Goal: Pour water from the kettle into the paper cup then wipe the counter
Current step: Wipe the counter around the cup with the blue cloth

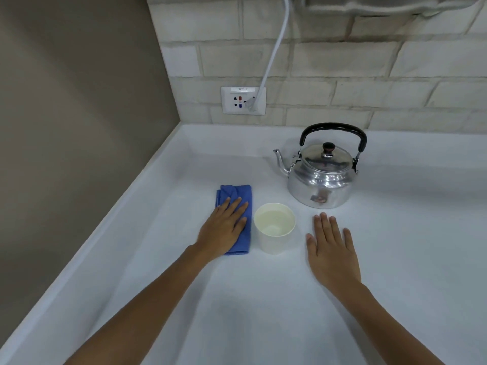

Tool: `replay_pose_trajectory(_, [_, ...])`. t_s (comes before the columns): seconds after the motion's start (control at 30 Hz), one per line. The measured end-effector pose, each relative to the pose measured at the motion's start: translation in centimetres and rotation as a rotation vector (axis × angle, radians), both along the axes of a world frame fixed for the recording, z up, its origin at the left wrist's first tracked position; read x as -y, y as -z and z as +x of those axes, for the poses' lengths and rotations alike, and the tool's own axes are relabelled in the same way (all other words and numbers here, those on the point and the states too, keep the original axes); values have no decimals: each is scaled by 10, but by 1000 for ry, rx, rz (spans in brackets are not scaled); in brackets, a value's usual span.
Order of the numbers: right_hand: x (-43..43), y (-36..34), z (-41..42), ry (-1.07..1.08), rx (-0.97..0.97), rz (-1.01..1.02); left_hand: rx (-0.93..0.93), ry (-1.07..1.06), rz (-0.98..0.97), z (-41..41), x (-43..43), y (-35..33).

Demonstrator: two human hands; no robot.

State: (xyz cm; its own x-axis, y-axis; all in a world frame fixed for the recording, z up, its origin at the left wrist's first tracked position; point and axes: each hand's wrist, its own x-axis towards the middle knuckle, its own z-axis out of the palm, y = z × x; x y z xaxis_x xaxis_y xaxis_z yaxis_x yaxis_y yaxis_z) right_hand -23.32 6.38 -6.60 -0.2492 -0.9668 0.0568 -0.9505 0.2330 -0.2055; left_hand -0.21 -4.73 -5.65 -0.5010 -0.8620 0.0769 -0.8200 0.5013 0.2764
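A shiny metal kettle (322, 175) with a black handle stands upright on the white counter (237, 299), spout pointing left. In front of it a white paper cup (274, 230) holds water. A folded blue cloth (238, 198) lies just left of the cup. My left hand (224, 229) rests flat on the cloth's near half, fingers spread, pressing down without grasping it. My right hand (330, 248) lies flat and open on the bare counter, right of the cup and in front of the kettle, touching neither.
A grey side wall runs along the counter's raised left edge. The brick back wall carries a white socket plate (243, 100) with a plugged-in white cable (274, 54) running upward. Bare counter stretches in front of and to the right of my hands.
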Motion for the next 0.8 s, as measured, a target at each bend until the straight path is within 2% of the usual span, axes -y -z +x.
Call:
replay_pose_trajectory(0.07, [0,0,1,-5,-8,-6,-44,12,-6,6,11,-1])
replay_pose_trajectory(0.23, [0,-1,2,-2,-6,1,6,15,-54,-1,54,-6])
replay_pose_trajectory(0.63, [1,1,3,11,8,-37,81,93,31,-20,104,-18])
replay_pose_trajectory(0.8, [0,-1,3,11,25,-34,226,101,101,-19,108,-22])
